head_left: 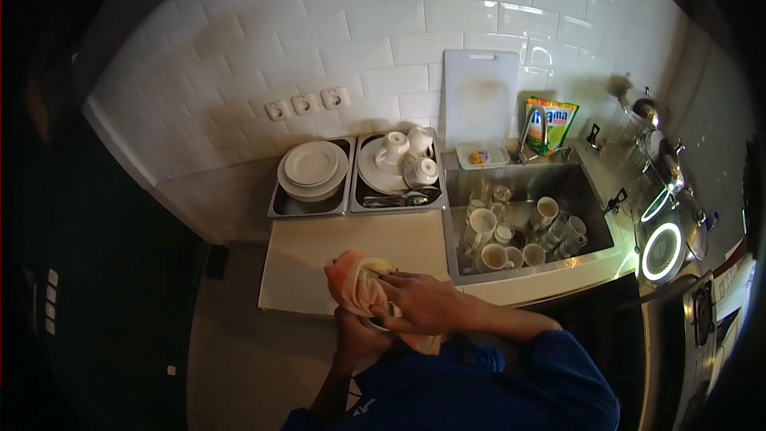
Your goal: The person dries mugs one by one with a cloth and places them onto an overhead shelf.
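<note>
An orange and cream cloth [359, 286] is bunched in front of my body, over the front edge of the white counter [351, 243]. My right hand [419, 302] is closed on the cloth from above. Below it my left hand [359, 338] grips a light-coloured dish, mostly wrapped in the cloth; only a bit of its rim shows between my hands, so its kind is unclear. One end of the cloth hangs beneath my right wrist.
White plates [313, 165] are stacked in the left metal tray. Cups [392, 149], a plate and cutlery fill the tray beside it. The sink [523, 183] holds several cups and glasses. A cutting board [480, 100] leans on the wall near a detergent pouch [553, 124].
</note>
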Available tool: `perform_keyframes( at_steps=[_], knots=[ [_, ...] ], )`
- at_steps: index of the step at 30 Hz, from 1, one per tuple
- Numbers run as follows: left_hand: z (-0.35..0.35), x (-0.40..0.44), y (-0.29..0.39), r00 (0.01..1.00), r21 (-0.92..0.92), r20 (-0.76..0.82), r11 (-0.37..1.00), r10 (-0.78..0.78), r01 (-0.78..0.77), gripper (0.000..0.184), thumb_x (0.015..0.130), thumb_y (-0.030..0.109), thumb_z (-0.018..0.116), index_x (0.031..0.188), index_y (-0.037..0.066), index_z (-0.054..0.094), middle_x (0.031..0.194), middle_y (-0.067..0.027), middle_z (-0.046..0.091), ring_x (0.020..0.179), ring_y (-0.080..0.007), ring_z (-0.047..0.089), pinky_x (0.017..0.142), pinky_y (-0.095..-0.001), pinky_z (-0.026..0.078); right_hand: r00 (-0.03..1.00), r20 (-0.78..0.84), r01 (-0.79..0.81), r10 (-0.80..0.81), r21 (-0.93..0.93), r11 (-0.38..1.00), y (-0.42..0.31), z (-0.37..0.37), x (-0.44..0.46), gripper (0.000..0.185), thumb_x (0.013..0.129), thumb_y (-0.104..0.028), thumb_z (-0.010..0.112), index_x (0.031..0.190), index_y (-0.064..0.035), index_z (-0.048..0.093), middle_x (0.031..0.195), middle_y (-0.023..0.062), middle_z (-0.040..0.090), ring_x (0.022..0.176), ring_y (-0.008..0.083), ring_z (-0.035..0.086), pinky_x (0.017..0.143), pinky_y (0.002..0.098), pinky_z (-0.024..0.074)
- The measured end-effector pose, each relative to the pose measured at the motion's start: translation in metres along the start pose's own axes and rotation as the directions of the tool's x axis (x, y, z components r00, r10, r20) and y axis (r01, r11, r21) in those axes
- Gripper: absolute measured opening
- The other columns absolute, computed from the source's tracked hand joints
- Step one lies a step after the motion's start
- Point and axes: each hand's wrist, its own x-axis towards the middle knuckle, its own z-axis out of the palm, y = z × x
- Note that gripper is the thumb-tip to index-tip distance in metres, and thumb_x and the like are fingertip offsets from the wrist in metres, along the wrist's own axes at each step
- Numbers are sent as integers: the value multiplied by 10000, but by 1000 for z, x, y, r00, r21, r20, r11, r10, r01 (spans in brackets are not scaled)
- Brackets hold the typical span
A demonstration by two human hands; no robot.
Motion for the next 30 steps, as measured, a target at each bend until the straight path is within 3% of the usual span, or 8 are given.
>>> perform_keyframes(
  at_steps=[7, 8, 15, 19, 20, 22, 25, 30],
  knots=[
    [23, -18, -17, 997, 5, 60, 999, -48, 48, 765, 485, 267, 890, 1105, 16, 518, 1018, -118, 595, 930, -213, 613, 793, -338, 495, 680, 730, -105, -76, 200, 974, 53, 8, -5, 306, 754, -153, 616, 996, 11, 526, 992, 206, 576, 959, 371, 542, 815, 389, 444],
    [25, -17, -18, 998, 45, 56, 999, -7, 4, 761, 472, 275, 893, 1090, 20, 530, 1006, -128, 596, 921, -227, 618, 784, -347, 500, 846, 446, 76, -291, 440, 895, 69, 25, -20, 322, 711, -125, 613, 999, 7, 553, 851, 194, 620, 819, 328, 604, 716, 382, 472],
    [22, -19, -20, 989, 77, 66, 988, -135, 130, 753, 492, 250, 870, 1118, 27, 515, 1023, -149, 565, 938, -293, 593, 795, -376, 486, 863, 466, 39, -193, 321, 946, 75, 52, -28, 511, 614, -127, 683, 1092, -30, 531, 1059, 178, 568, 1042, 314, 523, 859, 372, 421],
    [24, -20, -55, 993, 381, 41, 916, 114, -121, 732, 600, 263, 826, 1174, -19, 469, 1077, -139, 580, 1002, -256, 582, 809, -379, 495, 984, 79, 97, -159, 509, 855, 128, 117, -42, 548, 548, -213, 742, 1053, -75, 580, 1074, 182, 584, 990, 325, 560, 797, 394, 448],
    [31, -14, -93, 986, 322, -4, 934, 167, -157, 681, 644, 248, 798, 1180, -18, 472, 1077, -156, 576, 1009, -280, 581, 809, -391, 492, 924, 340, 105, -173, 208, 972, 148, 129, -44, 524, 577, -232, 729, 1054, -75, 578, 1060, 167, 583, 984, 320, 556, 800, 388, 446],
    [25, 11, -68, 957, 380, -12, 886, 291, -265, 540, 698, 241, 750, 1114, -12, 517, 1067, -181, 577, 990, -289, 583, 830, -392, 478, 860, 509, -178, 47, 211, 961, 134, 95, -23, 494, 692, -277, 643, 1128, -76, 528, 1086, 149, 569, 988, 306, 555, 828, 383, 444],
    [10, 20, -80, 913, 477, -16, 805, 408, -352, 448, 776, 287, 657, 1090, -13, 547, 1083, -194, 572, 980, -347, 557, 868, -421, 439, 689, 620, -583, 377, 782, -219, 78, 46, -13, 487, 951, -356, 427, 1348, -76, 385, 1210, 140, 529, 1016, 280, 564, 903, 384, 447],
    [32, 74, 2, 909, 319, -36, 867, 414, -382, 502, 753, 300, 681, 1139, 18, 530, 1120, -186, 553, 992, -349, 547, 847, -424, 453, 793, 258, -343, 552, 938, 54, 46, 25, 3, 437, 950, -340, 413, 1250, -25, 459, 1191, 157, 527, 1070, 284, 527, 932, 412, 430]
  ],
)
